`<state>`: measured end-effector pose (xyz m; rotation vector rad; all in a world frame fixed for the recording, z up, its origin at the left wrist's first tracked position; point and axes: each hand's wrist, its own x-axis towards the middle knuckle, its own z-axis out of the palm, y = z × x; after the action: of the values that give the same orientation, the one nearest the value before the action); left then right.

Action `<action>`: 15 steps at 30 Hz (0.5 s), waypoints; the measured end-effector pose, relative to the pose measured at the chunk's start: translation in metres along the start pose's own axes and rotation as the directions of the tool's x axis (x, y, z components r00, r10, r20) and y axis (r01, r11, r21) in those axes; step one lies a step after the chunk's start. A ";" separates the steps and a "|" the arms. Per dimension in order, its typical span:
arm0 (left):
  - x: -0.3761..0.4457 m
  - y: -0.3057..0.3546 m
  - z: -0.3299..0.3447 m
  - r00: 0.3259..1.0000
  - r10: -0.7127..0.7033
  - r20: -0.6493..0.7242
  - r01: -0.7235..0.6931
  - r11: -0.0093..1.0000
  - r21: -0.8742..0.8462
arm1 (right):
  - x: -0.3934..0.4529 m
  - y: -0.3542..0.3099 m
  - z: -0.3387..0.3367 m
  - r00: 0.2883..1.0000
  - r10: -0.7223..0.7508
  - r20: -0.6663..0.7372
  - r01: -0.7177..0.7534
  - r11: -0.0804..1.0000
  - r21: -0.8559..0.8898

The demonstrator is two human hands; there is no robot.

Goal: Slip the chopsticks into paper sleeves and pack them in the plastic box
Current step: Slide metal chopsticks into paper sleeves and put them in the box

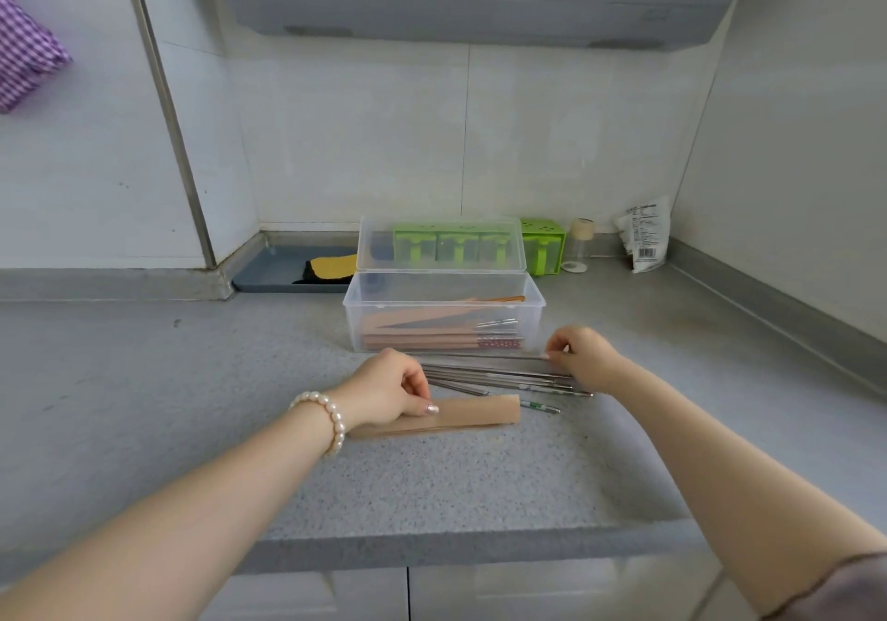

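Here, in the head view, a speckled grey tabletop (432, 476) seen from above, with both forearms reaching in from 7 and 5 o'clock. At centre, left hand (389, 392), pearl bracelet (326, 421) on the wrist, fingers curled and thumb pressed on the top sheet of a stack of brown paper sleeves (461, 416) lying flat along the tabletop. Toward 3 o'clock of it, right hand (583, 356), fingers curled, pinching the end of one metal chopstick (480, 356) that runs leftward, whether lifted or resting on the tabletop cannot be told. Between the two hands, a loose bunch of metal chopsticks (499, 378) fanned on the tabletop, one patterned tip poking out at 3 o'clock past the sleeves. Just beyond at 12 o'clock, the clear plastic box (444, 315), lid (441, 243) standing open behind it, several sleeved chopsticks (422, 337) stacked inside with metal and red-patterned ends showing at their 3 o'clock side. Behind the box, green condiment containers (542, 246), a small glass jar (578, 246) and a printed white packet (643, 234) against the tiled wall. At 10 o'clock from the box, a grey tray (269, 275) holding a yellow and black cloth (331, 270). Far at 9 o'clock, purple checked fabric (24, 54). Overhead at 12 o'clock, a grey range hood (480, 1).
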<state>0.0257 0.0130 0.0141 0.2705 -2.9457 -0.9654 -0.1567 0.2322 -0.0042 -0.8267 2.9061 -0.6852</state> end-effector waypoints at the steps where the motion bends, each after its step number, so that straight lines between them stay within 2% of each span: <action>1: 0.000 0.001 -0.001 1.000 -0.001 0.006 0.001 1.000 -0.009 | -0.005 -0.003 -0.006 1.000 -0.003 0.002 0.002 0.998 0.060; 4: -0.001 0.002 -0.005 1.000 -0.011 0.013 0.011 0.998 -0.065 | -0.020 -0.010 -0.026 0.999 -0.014 -0.038 0.026 0.936 0.351; 6: -0.002 0.003 -0.008 0.999 -0.029 0.014 0.030 0.992 -0.125 | -0.030 -0.012 -0.037 0.996 -0.016 -0.087 0.061 0.836 0.546; 8: -0.003 0.002 -0.010 0.999 -0.045 0.018 0.048 0.981 -0.188 | -0.038 -0.012 -0.043 0.995 -0.006 -0.101 0.082 0.632 0.770; 10: -0.005 0.000 -0.013 0.997 -0.053 0.056 0.065 0.967 -0.244 | -0.047 -0.013 -0.048 0.996 0.015 -0.084 0.074 0.340 0.937; 13: -0.009 -0.002 -0.014 0.991 -0.077 0.113 0.106 0.953 -0.284 | -0.059 -0.015 -0.055 0.997 0.027 -0.067 0.068 -0.032 0.997; 15: -0.012 -0.001 -0.013 0.984 -0.100 0.150 0.145 0.933 -0.329 | -0.064 -0.016 -0.056 0.995 0.051 -0.082 0.090 -0.185 0.979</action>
<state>0.0384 0.0062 0.0243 0.3945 -2.8300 -1.5390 -0.1028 0.2755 0.0478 -0.4468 1.2023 -2.4820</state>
